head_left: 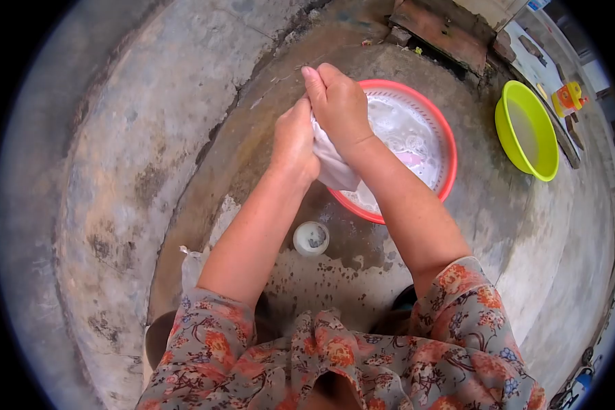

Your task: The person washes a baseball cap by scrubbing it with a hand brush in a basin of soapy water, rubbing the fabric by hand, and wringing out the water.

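My left hand (296, 140) and my right hand (340, 106) are closed together around a wet white cloth (336, 164), whose loose end hangs below them. They are held above the left rim of a red-rimmed basin (448, 147). Foamy, soapy water (400, 119) fills the basin, and a pinkish piece of cloth (410, 158) shows in it. The part of the white cloth inside my fingers is hidden.
A small round white bowl (311, 238) stands on the wet concrete floor nearer to me. To the right is a yellow-green basin (526, 130), with an orange and yellow container (569, 98) beyond it. Bricks (441, 34) lie at the back.
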{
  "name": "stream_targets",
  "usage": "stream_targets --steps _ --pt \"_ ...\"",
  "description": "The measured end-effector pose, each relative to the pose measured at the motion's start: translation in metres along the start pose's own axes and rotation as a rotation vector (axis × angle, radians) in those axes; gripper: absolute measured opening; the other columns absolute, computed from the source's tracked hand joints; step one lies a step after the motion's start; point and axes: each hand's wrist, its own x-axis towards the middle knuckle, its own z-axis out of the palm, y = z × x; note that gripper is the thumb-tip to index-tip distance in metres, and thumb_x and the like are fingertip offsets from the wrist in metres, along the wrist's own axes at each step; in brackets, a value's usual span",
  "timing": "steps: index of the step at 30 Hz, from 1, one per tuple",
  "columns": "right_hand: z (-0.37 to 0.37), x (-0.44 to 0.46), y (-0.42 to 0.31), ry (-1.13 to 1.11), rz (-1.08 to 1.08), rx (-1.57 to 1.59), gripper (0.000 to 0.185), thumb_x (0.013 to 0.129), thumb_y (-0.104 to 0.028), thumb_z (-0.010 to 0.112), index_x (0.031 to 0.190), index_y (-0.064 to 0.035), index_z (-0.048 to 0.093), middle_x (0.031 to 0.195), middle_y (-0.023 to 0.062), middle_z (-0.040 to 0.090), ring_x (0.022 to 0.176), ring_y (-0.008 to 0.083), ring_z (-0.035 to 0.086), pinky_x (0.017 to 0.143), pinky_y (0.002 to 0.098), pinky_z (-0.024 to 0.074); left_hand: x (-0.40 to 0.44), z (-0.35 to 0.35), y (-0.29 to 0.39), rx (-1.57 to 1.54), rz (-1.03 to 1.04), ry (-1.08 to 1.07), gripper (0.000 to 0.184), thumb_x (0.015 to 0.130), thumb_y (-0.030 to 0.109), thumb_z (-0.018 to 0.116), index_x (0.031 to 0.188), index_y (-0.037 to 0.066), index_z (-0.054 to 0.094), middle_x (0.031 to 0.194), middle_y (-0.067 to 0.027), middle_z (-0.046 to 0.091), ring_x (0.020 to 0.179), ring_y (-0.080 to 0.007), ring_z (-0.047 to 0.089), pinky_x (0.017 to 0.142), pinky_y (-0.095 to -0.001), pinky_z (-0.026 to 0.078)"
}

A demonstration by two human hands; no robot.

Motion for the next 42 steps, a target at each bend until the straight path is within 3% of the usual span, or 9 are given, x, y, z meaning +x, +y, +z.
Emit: stream_targets --steps 2,4,6,8,21,23,26,30,42 --pt "0.007 -0.026 -0.027 0.141 -0.277 0.259 0.030 0.086 -0.025 0.053 0.067 -0.0030 0.047 0.059 0.0165 0.049 0.053 0.0335 0.050 0.048 0.0395 0.0392 0.024 -0.019 -0.001 0.006 -0.011 -0.003 0.026 0.089 0.027 0.047 0.083 0.003 0.057 0.079 -0.0051 0.056 0.069 -0.0156 0.055 0.058 -0.0302 0.045" --pt "0.014 -0.028 -0.035 0.125 -0.350 0.226 0.030 0.086 -0.026 0.052 0.067 -0.0029 0.047 0.059 0.0166 0.049 0.053 0.0334 0.050 0.048 0.0397 0.0389 0.081 -0.073 -0.007 -0.539 -0.088 -1.042 0.026 0.089 0.025 0.047 0.088 0.001 0.058 0.085 -0.0072 0.057 0.074 -0.0160 0.056 0.066 -0.0293 0.045" --pt "0.014 -0.020 -0.021 0.110 -0.410 0.192 0.031 0.086 -0.026 0.052 0.066 -0.0028 0.047 0.058 0.0166 0.048 0.053 0.0333 0.050 0.048 0.0399 0.0386 0.041 -0.040 -0.002 -0.527 -0.052 -0.948 0.025 0.089 0.027 0.046 0.081 0.005 0.056 0.077 -0.0045 0.057 0.070 -0.0151 0.054 0.064 -0.0291 0.043" --pt "0.000 0.012 0.014 0.041 0.045 0.061 0.032 0.085 -0.032 0.050 0.069 -0.0046 0.049 0.061 0.0185 0.055 0.060 0.0380 0.054 0.053 0.0452 0.0420 -0.010 0.011 0.007 -0.052 -0.016 -0.037 0.026 0.089 0.030 0.045 0.071 0.011 0.050 0.065 -0.0002 0.050 0.061 -0.0139 0.050 0.056 -0.0286 0.040" --pt "0.003 -0.006 0.000 0.099 -0.122 0.159 0.032 0.086 -0.027 0.052 0.067 -0.0026 0.046 0.060 0.0173 0.048 0.054 0.0337 0.047 0.051 0.0376 0.0379 0.017 -0.022 0.007 -0.099 0.012 -0.116 0.023 0.087 0.026 0.051 0.095 0.005 0.056 0.087 -0.0052 0.060 0.080 -0.0174 0.058 0.071 -0.0321 0.047" --pt "0.003 -0.003 0.002 0.087 -0.104 0.117 0.032 0.086 -0.028 0.051 0.067 -0.0034 0.048 0.061 0.0174 0.051 0.057 0.0360 0.050 0.053 0.0408 0.0399 0.050 -0.055 0.003 -0.628 -0.090 -1.114 0.022 0.087 0.025 0.052 0.093 0.004 0.056 0.086 -0.0066 0.061 0.080 -0.0189 0.059 0.073 -0.0332 0.048" --pt "0.004 0.004 0.013 0.065 -0.067 0.045 0.031 0.085 -0.030 0.049 0.068 -0.0046 0.050 0.062 0.0176 0.055 0.061 0.0394 0.055 0.056 0.0455 0.0428 0.009 -0.013 0.008 0.081 0.042 -0.255 0.020 0.087 0.025 0.052 0.091 0.006 0.055 0.086 -0.0067 0.061 0.080 -0.0197 0.059 0.074 -0.0350 0.048" --pt "-0.015 0.024 0.052 0.061 0.123 0.285 0.031 0.088 -0.028 0.050 0.071 -0.0020 0.053 0.059 0.0164 0.054 0.056 0.0281 0.052 0.053 0.0384 0.0405 0.029 -0.026 0.015 -0.379 -0.279 -0.695 0.027 0.086 0.033 0.054 0.086 0.005 0.055 0.087 -0.0094 0.062 0.084 -0.0214 0.060 0.080 -0.0382 0.047" --pt "-0.028 0.026 0.022 0.026 0.669 1.134 0.027 0.091 -0.028 0.045 0.082 -0.0040 0.053 0.072 0.0030 0.055 0.065 0.0137 0.052 0.060 0.0285 0.0429 0.015 -0.012 0.029 0.238 0.191 -0.360 0.033 0.084 0.026 0.059 0.105 0.002 0.052 0.085 -0.0032 0.057 0.078 -0.0095 0.053 0.068 -0.0240 0.044"
